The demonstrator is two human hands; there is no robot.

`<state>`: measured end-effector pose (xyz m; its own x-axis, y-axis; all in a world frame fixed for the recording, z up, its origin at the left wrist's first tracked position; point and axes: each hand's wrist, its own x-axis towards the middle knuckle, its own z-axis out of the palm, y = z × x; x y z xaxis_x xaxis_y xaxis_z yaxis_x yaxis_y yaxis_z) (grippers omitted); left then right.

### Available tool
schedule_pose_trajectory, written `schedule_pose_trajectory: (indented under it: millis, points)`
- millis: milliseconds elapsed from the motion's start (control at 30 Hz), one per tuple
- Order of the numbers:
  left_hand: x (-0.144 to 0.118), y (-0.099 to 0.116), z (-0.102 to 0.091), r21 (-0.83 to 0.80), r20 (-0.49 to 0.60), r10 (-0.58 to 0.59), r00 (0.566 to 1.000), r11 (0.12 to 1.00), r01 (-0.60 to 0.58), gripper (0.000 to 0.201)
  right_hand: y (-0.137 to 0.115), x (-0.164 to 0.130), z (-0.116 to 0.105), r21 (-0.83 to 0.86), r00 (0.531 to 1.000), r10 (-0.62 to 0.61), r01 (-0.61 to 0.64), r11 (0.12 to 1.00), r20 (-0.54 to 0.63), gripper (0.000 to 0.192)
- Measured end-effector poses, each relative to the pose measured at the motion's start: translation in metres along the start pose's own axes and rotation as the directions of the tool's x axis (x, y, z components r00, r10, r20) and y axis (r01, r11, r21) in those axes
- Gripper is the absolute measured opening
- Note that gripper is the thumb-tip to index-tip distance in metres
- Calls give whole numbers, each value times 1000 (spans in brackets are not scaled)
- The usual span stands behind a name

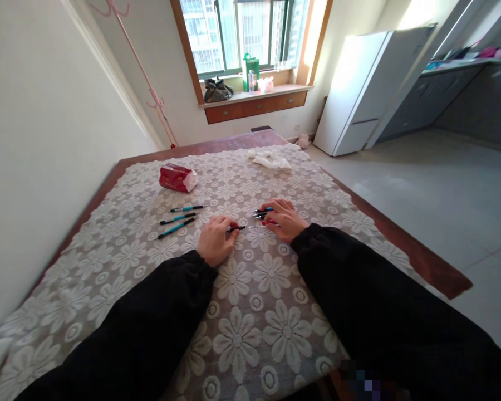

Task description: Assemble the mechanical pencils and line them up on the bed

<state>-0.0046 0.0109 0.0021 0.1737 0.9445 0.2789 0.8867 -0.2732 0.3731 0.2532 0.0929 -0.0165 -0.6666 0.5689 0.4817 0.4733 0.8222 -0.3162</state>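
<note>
My left hand (215, 239) rests on the lace tablecloth (250, 312) and pinches the dark end of a pen part (236, 228). Close to its right, my right hand (283, 219) holds a thin pale refill (259, 226) that points toward the left hand. Under the right hand's fingers lie a few more teal and black pens (262, 211), partly hidden. Three teal and black pens (180, 218) lie side by side to the left of my left hand. Both sleeves are black.
A red tissue pack (177, 177) lies at the table's far left and a crumpled white cloth (271, 160) at its far end. The wall runs close along the table's left. A white fridge (361, 92) and open floor are to the right.
</note>
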Motion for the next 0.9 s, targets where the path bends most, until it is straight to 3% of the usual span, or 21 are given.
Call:
schedule_pose_trajectory:
  millis: [433,667,833,900]
  points:
    - [0,3,0,-76,5,58,998,995,-57,10,-7,0,5,-60,999,-33,35,998,26,6]
    - [-2,6,0,-142,75,197,978,972,-185,21,-31,4,9,-51,997,-78,78,996,2,7]
    - [-3,5,0,-161,66,196,978,970,-183,23,-13,0,-5,-117,996,-10,0,993,-85,15]
    - [-4,5,1,-156,56,178,982,973,-168,21,-2,-1,-10,-191,998,-2,-9,981,-56,12]
